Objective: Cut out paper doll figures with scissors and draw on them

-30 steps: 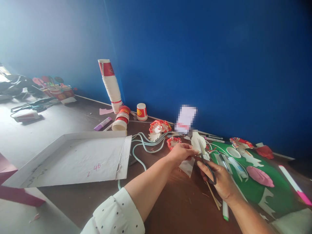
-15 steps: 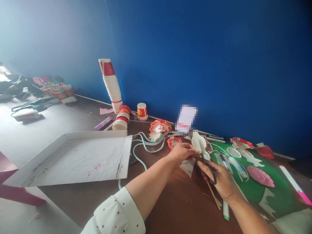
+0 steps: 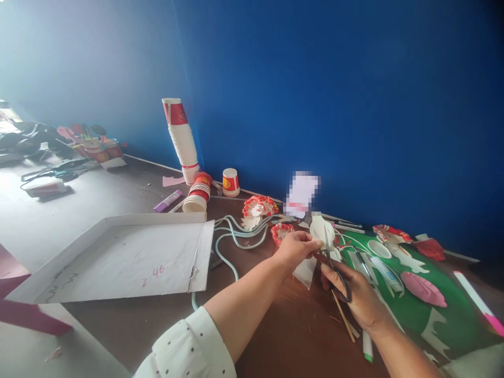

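Note:
My left hand pinches the lower edge of a white paper cut-out with a rounded outline. My right hand is closed round the black handles of a pair of scissors, whose blades point up and lie against the cut-out. Just behind my left hand is a red-and-white fringed paper cup piece. A white paper scrap lies below my fingers, and a thin wooden stick lies under my right hand.
A shallow white box lid stands on the left. Behind it rise stacked paper cups by the blue wall. Pale cables curl mid-table. A green mat on the right holds a pink paper oval and pens.
The view has shifted slightly. My hands remain almost in the same place, and the scissors' blades have tilted a little on the cut-out.

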`<state>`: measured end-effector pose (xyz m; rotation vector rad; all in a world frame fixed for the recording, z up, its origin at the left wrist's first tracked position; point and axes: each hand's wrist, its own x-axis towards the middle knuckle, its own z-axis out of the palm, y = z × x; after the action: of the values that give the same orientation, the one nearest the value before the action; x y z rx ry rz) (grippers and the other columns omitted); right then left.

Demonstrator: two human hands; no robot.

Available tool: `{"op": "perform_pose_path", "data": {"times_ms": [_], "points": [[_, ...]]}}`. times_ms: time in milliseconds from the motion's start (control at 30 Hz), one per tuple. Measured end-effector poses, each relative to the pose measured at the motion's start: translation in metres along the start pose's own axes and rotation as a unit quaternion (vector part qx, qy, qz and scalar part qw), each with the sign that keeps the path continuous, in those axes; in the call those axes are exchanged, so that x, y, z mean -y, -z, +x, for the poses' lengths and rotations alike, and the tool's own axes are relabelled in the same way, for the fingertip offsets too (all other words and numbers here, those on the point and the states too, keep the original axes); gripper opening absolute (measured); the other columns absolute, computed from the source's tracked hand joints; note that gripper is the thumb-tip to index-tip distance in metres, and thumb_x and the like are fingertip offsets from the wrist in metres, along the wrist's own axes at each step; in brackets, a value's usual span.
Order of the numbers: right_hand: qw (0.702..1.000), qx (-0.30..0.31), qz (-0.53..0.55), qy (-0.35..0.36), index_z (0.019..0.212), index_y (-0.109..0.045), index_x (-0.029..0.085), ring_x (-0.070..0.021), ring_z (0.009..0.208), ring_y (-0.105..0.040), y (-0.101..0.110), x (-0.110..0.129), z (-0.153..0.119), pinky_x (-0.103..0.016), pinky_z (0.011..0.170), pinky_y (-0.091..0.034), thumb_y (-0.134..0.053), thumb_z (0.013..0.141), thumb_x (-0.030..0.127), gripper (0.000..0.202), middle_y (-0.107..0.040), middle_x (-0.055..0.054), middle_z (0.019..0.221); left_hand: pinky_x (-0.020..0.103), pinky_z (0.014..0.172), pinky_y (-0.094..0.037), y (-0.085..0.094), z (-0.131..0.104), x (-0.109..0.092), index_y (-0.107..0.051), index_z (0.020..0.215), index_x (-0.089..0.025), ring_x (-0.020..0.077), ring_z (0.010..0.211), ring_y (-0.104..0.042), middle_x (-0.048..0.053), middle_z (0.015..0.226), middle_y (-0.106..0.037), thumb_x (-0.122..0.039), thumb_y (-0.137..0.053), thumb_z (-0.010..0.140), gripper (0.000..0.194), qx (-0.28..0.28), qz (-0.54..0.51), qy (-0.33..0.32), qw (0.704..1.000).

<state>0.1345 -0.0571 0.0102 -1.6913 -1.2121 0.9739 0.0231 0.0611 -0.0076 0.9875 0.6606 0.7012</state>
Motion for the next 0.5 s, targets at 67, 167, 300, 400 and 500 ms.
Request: {"op": "perform_pose_path", "data": {"times_ms": [67, 167, 300, 400, 500], "points": [[1.0, 0.011, 0.023, -0.007, 0.096, -0.07, 0.021, -0.015, 0.061, -0.052, 0.001, -0.006, 0.001, -0.024, 0.049, -0.036, -0.058, 0.083, 0.053, 0.036, -0.058, 0.001, 0.067, 0.022, 0.054, -0.034, -0.002, -0.002, -0.003, -0.054, 0.067, -0.014, 0.0044, 0.049, -0.044, -0.002, 0.059, -0.055, -0.04, -0.081, 0.057, 0.039, -0.006, -0.02, -0.002, 1.0], [0.999, 0.02, 0.037, -0.014, 0.109, -0.066, 0.022, -0.015, 0.061, -0.051, 0.0, -0.011, 0.002, -0.024, 0.049, -0.036, -0.056, 0.084, 0.053, 0.04, -0.06, 0.0, 0.073, 0.021, 0.054, -0.033, -0.004, -0.006, -0.007, -0.054, 0.067, -0.014, 0.0044, 0.049, -0.045, -0.002, 0.059, -0.055, -0.041, -0.082, 0.053, 0.042, -0.011, -0.039, -0.002, 0.999], [0.999, 0.021, 0.05, -0.007, 0.117, -0.063, 0.023, -0.0168, 0.062, -0.052, -0.003, -0.007, 0.0, -0.025, 0.047, -0.035, -0.056, 0.083, 0.056, 0.047, -0.061, -0.001, 0.074, 0.022, 0.053, -0.03, -0.005, -0.007, -0.007, -0.054, 0.067, -0.014, 0.005, 0.049, -0.044, -0.002, 0.058, -0.054, -0.044, -0.083, 0.05, 0.045, -0.014, -0.06, -0.008, 0.998], [0.999, 0.021, 0.046, -0.008, 0.115, -0.064, 0.022, -0.017, 0.061, -0.052, -0.005, 0.0, -0.003, -0.025, 0.045, -0.034, -0.055, 0.083, 0.057, 0.049, -0.06, -0.001, 0.071, 0.022, 0.053, -0.03, -0.006, -0.006, -0.007, -0.055, 0.068, -0.014, 0.0048, 0.049, -0.043, -0.002, 0.058, -0.054, -0.043, -0.082, 0.05, 0.044, -0.021, -0.072, -0.013, 0.997], [1.0, 0.028, 0.01, 0.001, 0.109, -0.067, 0.02, -0.0178, 0.063, -0.055, -0.005, 0.005, -0.003, -0.025, 0.047, -0.036, -0.054, 0.083, 0.057, 0.047, -0.061, -0.001, 0.069, 0.023, 0.054, -0.031, -0.007, -0.006, -0.008, -0.055, 0.067, -0.013, 0.0052, 0.051, -0.042, -0.002, 0.058, -0.054, -0.044, -0.082, 0.05, 0.044, -0.037, -0.084, -0.027, 0.995]]}}
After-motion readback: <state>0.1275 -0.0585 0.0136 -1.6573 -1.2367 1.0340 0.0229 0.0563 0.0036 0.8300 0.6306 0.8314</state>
